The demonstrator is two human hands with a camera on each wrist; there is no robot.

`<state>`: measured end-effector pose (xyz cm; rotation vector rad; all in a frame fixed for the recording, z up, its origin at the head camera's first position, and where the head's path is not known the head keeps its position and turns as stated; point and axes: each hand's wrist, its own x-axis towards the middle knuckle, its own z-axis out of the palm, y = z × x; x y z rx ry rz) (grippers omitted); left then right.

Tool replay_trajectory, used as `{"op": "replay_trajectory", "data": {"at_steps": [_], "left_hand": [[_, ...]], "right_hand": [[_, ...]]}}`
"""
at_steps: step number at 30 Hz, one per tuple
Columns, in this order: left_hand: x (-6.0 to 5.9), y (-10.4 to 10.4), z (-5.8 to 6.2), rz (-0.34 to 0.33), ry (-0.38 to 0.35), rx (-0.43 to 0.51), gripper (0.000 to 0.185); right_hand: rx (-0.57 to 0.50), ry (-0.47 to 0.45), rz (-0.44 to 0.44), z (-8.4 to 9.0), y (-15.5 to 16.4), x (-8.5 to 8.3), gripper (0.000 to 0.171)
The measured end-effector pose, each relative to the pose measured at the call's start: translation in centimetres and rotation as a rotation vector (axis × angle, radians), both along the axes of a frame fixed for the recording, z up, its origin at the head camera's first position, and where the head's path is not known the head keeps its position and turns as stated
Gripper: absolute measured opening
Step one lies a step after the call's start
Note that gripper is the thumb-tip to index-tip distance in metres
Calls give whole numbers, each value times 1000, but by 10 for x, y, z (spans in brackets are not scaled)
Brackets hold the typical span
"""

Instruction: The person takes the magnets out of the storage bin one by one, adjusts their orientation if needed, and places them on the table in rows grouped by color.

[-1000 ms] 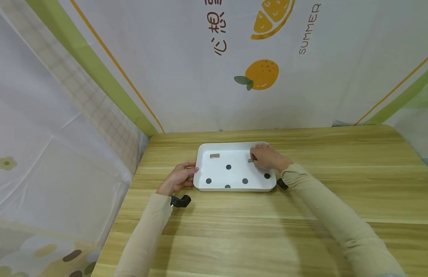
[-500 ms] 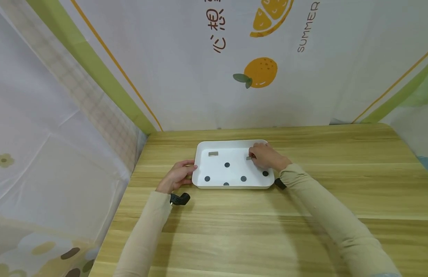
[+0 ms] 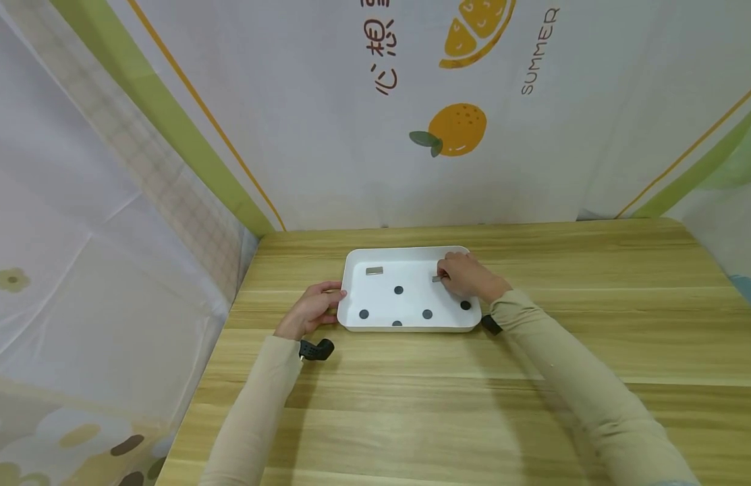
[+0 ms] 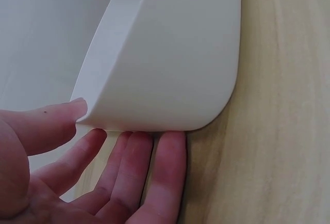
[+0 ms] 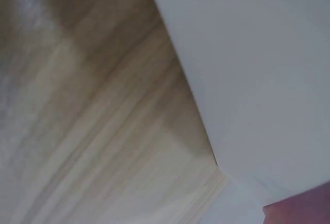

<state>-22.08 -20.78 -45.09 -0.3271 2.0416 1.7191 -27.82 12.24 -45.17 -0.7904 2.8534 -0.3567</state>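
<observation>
White, with its left end pinched by the left hand (image 3: 313, 308), a shallow rectangular tray (image 3: 409, 329) holds a small metallic block (image 3: 374, 271), the right hand (image 3: 466, 275) gripping a grey piece (image 3: 436, 278) farther right, on a wood-grain tabletop (image 3: 405, 391) before fruit-printed hanging cloth (image 3: 326, 155) lettered 心想 and SUMMER.

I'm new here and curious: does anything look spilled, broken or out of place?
I see no spill or damage: the white tray stands upright on the wooden table, held at its rim by the left hand. The one oddity: the SUMMER lettering on the backdrop cloth runs sideways.
</observation>
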Motion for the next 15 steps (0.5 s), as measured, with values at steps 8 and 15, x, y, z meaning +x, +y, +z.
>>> {"op": "replay_trajectory", "data": {"at_steps": [8, 15], "left_hand": [[0, 1, 1, 13, -10, 4, 46], [-1, 2, 1, 15, -9, 6, 46]], "right_hand": [[-27, -16, -4, 1, 1, 1, 6], [-103, -61, -11, 7, 4, 0, 8]]}}
